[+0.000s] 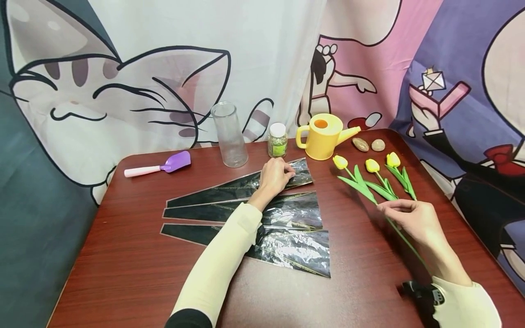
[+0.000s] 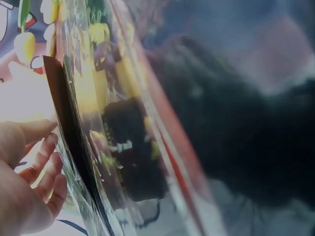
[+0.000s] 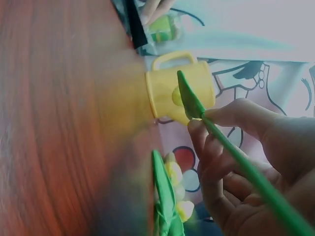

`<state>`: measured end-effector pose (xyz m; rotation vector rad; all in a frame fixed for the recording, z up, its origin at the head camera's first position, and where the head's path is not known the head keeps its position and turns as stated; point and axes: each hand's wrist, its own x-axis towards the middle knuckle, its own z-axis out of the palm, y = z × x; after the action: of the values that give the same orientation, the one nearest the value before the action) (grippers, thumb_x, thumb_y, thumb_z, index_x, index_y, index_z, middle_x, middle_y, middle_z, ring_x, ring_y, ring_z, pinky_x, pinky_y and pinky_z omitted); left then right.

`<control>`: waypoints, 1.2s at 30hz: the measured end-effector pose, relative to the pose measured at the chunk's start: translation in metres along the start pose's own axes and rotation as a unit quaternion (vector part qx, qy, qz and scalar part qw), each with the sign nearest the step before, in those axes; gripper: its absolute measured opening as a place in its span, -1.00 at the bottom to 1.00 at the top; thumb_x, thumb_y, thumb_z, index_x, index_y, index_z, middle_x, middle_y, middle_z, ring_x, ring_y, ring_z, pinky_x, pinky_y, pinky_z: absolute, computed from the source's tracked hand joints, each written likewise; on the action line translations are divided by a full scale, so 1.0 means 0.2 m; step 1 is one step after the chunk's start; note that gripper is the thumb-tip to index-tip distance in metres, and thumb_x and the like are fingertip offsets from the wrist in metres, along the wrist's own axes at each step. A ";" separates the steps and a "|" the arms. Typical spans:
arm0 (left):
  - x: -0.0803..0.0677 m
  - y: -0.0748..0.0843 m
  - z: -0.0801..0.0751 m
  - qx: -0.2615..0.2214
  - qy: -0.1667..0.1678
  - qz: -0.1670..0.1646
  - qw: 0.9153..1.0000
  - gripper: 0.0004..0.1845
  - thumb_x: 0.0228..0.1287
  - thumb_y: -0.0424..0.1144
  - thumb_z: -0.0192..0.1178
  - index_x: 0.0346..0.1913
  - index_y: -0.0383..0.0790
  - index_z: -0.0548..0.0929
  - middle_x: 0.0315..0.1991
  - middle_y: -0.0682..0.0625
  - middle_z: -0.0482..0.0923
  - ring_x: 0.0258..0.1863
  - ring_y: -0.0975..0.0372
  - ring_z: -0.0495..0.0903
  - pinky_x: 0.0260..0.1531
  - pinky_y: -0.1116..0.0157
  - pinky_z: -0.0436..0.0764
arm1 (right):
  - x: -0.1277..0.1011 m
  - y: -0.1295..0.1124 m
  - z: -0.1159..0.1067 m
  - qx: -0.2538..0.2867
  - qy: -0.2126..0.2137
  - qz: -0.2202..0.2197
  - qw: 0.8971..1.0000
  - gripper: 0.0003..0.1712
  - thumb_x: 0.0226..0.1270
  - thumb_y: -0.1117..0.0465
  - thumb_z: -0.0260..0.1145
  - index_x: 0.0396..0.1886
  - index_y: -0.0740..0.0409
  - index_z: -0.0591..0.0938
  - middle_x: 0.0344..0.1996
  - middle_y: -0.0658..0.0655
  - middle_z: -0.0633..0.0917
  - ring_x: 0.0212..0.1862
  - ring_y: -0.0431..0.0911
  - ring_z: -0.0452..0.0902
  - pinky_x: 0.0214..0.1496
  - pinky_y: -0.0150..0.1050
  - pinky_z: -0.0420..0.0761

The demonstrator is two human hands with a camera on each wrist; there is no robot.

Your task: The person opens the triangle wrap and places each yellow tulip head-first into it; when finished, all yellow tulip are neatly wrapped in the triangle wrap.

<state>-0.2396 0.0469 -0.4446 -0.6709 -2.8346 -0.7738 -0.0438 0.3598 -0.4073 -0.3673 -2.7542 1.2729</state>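
- The right hand (image 1: 414, 219) pinches the thin green stem of a yellow artificial tulip (image 1: 361, 184) between thumb and fingertips; the right wrist view shows the fingers (image 3: 216, 162) curled round that stem just below a leaf.
- This tulip's long axis runs diagonally: the stem end passes under the right hand toward the person, and the yellow head lies away and to the left, near the watering can. So the flower lies ahead-left of the right fingers, and the right hand is clearly the nearer of the two to it.
- Two more yellow artificial tulips (image 1: 387, 175) lie just beside it on the dark red wood-grain counter (image 1: 123, 273), roughly parallel, heads pointing away.
- Three long tapered sleeves of black and clear cellophane (image 1: 287, 228) lie side by side on the counter's middle, wide ends to the right.
- The left hand (image 1: 274, 176), sleeve cream-coloured, rests on the wide end of the farthest sleeve, fingers bent over its edge; the left wrist view shows them (image 2: 39, 162) loosely curved against the film, grip uncertain.
- Farther back: a purple plastic scoop with pink handle (image 1: 164, 166), a clear glass cylinder vase (image 1: 229, 135), a small white-capped jar with a green label (image 1: 277, 140), unreadable, a yellow plastic watering can (image 1: 321, 135), and two smooth pebbles (image 1: 368, 145).
- No readable writing or brand anywhere.
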 end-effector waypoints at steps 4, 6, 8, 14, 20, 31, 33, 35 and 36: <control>0.00 0.00 0.00 0.001 -0.001 0.005 1.000 -0.96 0.16 -0.12 0.43 -0.35 0.06 0.84 -0.31 0.15 0.62 -0.18 0.20 0.57 -0.14 0.22 0.53 | 0.00 -0.01 0.01 0.075 -0.015 0.038 0.996 -0.65 0.26 0.01 0.43 -0.13 0.18 0.78 -0.38 -0.09 0.78 -0.48 -0.33 0.50 -0.56 -0.38 0.42; -0.01 0.00 0.00 0.002 0.000 0.006 1.000 -0.96 0.16 -0.11 0.43 -0.35 0.06 0.84 -0.31 0.15 0.62 -0.18 0.19 0.58 -0.14 0.22 0.53 | 0.00 -0.01 0.02 0.116 -0.015 0.057 0.992 -0.64 0.24 0.01 0.45 -0.13 0.18 0.78 -0.35 -0.06 0.78 -0.41 -0.38 0.51 -0.53 -0.43 0.43; -0.01 0.00 0.00 0.002 0.001 0.005 1.000 -0.96 0.16 -0.11 0.43 -0.36 0.06 0.84 -0.32 0.15 0.61 -0.18 0.19 0.58 -0.14 0.21 0.53 | 0.00 -0.01 0.03 0.174 -0.009 0.076 0.982 -0.66 0.20 0.05 0.48 -0.15 0.19 0.78 -0.35 -0.03 0.78 -0.39 -0.39 0.52 -0.52 -0.47 0.43; -0.01 -0.01 -0.01 0.004 0.003 0.004 1.000 -0.96 0.16 -0.11 0.43 -0.36 0.06 0.84 -0.32 0.15 0.61 -0.18 0.19 0.57 -0.14 0.21 0.53 | 0.00 -0.04 0.05 0.377 -0.015 0.114 0.919 -0.85 0.22 0.20 0.47 -0.24 0.14 0.81 -0.38 0.01 0.78 -0.37 -0.35 0.61 -0.48 -0.50 0.46; -0.01 0.00 -0.02 0.001 0.000 0.001 1.000 -0.96 0.17 -0.11 0.43 -0.35 0.06 0.84 -0.30 0.16 0.61 -0.16 0.19 0.57 -0.11 0.22 0.52 | 0.01 -0.06 0.07 0.473 -0.047 0.145 0.868 -0.87 0.33 0.26 0.36 -0.26 0.06 0.82 -0.36 -0.01 0.78 -0.42 -0.35 0.56 -0.49 -0.48 0.39; -0.02 0.01 -0.03 -0.002 0.010 0.005 1.000 -0.96 0.15 -0.12 0.43 -0.35 0.06 0.84 -0.32 0.16 0.63 -0.21 0.20 0.59 -0.19 0.22 0.55 | 0.03 -0.15 0.19 0.554 -0.014 0.140 0.820 -0.87 0.28 0.38 0.37 -0.25 0.17 0.80 -0.33 0.09 0.77 -0.43 -0.24 0.66 -0.45 -0.43 0.59; -0.02 0.01 -0.04 -0.002 0.009 0.004 1.000 -0.96 0.15 -0.12 0.43 -0.35 0.06 0.84 -0.32 0.16 0.63 -0.21 0.20 0.59 -0.19 0.22 0.54 | 0.04 -0.18 0.22 0.561 0.000 0.140 0.816 -0.87 0.25 0.38 0.40 -0.23 0.19 0.80 -0.33 0.11 0.77 -0.43 -0.23 0.67 -0.43 -0.42 0.61; -0.02 0.02 -0.04 -0.003 0.009 0.003 1.000 -0.96 0.16 -0.12 0.43 -0.35 0.06 0.84 -0.33 0.17 0.62 -0.21 0.21 0.59 -0.18 0.23 0.54 | 0.06 -0.20 0.25 0.570 0.017 0.139 0.810 -0.86 0.21 0.39 0.42 -0.22 0.22 0.79 -0.34 0.12 0.77 -0.42 -0.22 0.68 -0.41 -0.40 0.62; -0.02 0.02 -0.04 -0.004 0.009 0.003 1.000 -0.96 0.16 -0.12 0.43 -0.35 0.06 0.84 -0.33 0.17 0.62 -0.20 0.21 0.59 -0.18 0.23 0.54 | 0.07 -0.21 0.26 0.574 0.026 0.139 0.806 -0.85 0.19 0.39 0.44 -0.22 0.24 0.79 -0.34 0.14 0.77 -0.42 -0.22 0.68 -0.41 -0.39 0.63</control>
<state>-0.2337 0.0434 -0.4374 -0.6695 -2.8139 -0.7864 -0.0737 0.2989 -0.4099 -0.6263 -1.4126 2.5747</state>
